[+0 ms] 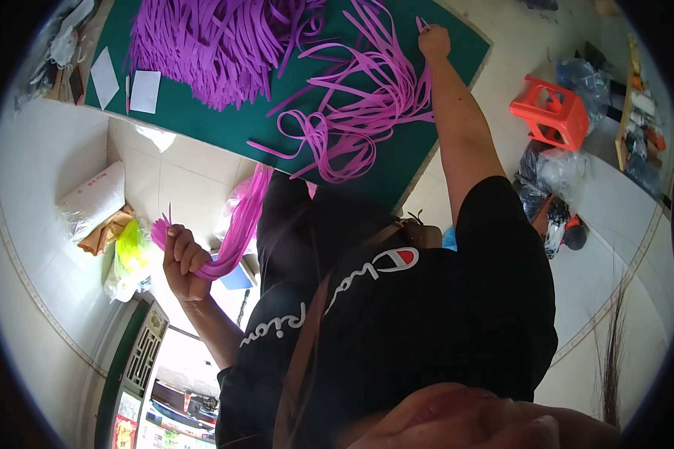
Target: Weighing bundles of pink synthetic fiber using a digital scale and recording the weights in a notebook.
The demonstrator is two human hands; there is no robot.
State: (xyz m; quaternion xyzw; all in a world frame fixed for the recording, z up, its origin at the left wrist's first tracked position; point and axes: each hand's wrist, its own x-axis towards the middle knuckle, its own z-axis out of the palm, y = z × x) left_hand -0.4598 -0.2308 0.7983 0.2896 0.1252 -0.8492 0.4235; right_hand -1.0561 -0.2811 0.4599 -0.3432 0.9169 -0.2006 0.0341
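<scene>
My left hand (183, 258) is closed around a thick bundle of pink-purple strips (243, 221), off the table's near edge at the left. The bundle's short ends stick up past my fingers, and its long part hangs down beside my leg. Stretched out to the far right of the table, my right hand (434, 43) is closed in a pinch on the end of a purple strip (421, 25). Near that arm, a loose tangle of pink-purple strips (344, 112) lies on the green tabletop (210, 135).
At the table's far left lies a big pile of purple strips (217, 45), beside a white card (144, 91) and a white diamond-shaped piece (105, 78). A red plastic stool (550, 112) stands to the right, near plastic bags (565, 176). A white sack (93, 202) lies at left.
</scene>
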